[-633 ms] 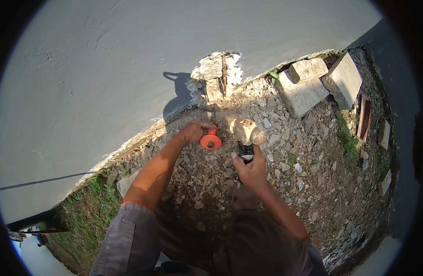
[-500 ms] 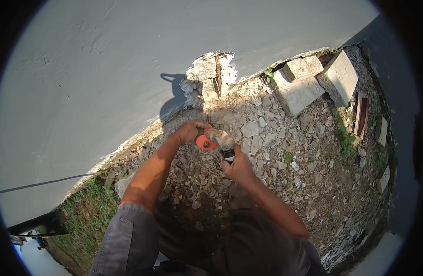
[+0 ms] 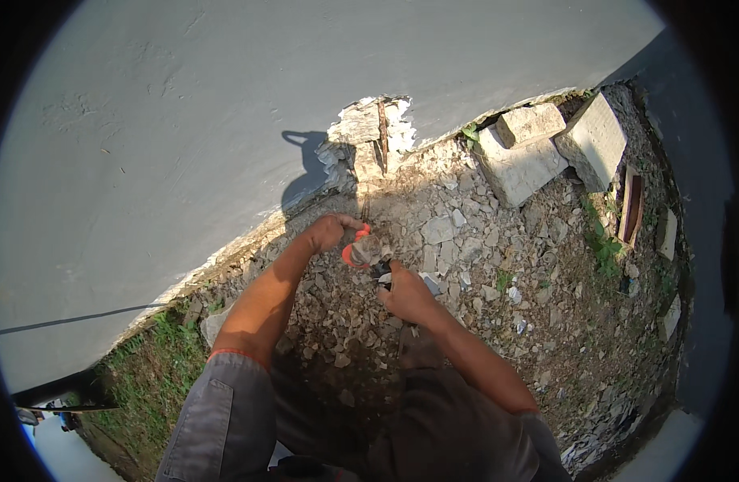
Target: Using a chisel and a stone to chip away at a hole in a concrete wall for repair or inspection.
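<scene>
Above the rubble (image 3: 498, 241) by the wall (image 3: 185, 120), the left hand (image 3: 327, 232) grips an orange-sleeved chisel (image 3: 349, 257), likely rigid and safest held beneath its guard. The right hand's (image 3: 407, 294) fingers wrap the black handle of a hammer (image 3: 368, 250), probably head-heavy, so best held firmly there.

This is an outdoor spot at the foot of a building, with the look of a small building site. Sunlight and a hard-edged shadow (image 3: 303, 177) fall across a grey painted wall (image 3: 185, 96), where a broken patch (image 3: 355, 127) bares rough masonry. Rubble (image 3: 441, 230) covers the ground, grass (image 3: 156, 373) grows at left, and pale blocks (image 3: 534, 169) and leafy weeds (image 3: 604, 251) show at right.
</scene>
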`<action>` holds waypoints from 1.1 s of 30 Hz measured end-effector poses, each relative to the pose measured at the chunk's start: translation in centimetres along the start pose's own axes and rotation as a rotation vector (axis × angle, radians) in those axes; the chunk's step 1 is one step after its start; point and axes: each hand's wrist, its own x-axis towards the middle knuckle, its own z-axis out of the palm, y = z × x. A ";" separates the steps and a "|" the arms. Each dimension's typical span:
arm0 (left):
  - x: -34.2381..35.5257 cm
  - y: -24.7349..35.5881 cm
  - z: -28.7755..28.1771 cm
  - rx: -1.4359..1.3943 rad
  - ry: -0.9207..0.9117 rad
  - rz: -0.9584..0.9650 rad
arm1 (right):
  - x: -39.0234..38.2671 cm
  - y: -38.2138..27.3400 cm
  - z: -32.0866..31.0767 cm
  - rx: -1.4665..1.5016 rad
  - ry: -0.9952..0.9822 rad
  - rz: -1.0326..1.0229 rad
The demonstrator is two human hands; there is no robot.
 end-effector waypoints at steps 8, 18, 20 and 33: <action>0.4 -1.4 -0.2 0.146 -0.033 0.092 | -2.1 -3.6 -2.4 0.049 -0.196 0.233; -0.2 0.1 0.2 -0.190 -0.049 0.029 | -0.1 -0.6 -0.6 -0.138 -0.240 0.317; 0.2 0.8 0.4 0.062 0.026 -0.008 | -0.7 -0.1 -0.9 -0.071 -0.227 0.265; 1.4 3.7 4.9 0.257 0.070 -0.423 | -5.2 -1.9 -4.0 -0.023 -0.035 0.330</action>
